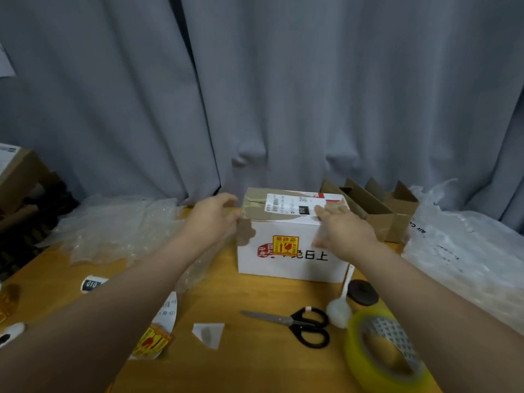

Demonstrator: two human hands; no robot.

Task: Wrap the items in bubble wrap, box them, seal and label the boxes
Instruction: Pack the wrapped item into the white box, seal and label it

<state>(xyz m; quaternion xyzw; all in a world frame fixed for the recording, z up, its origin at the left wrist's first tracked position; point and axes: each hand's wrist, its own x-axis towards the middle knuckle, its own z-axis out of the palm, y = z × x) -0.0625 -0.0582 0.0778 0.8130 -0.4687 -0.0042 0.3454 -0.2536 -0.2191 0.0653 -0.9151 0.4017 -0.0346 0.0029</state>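
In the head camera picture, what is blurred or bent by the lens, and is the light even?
Head view: dim, even light; the right hand on the white box is motion-blurred, the left hand sharper; the wide lens stretches the tape roll near the corner; print on the shipping label is unreadable.

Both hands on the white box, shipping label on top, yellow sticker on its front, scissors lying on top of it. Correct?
No: head view shows the scissors on the table in front of the white box, not on it. The left hand and right hand are on the box, shipping label on top, yellow sticker on front.
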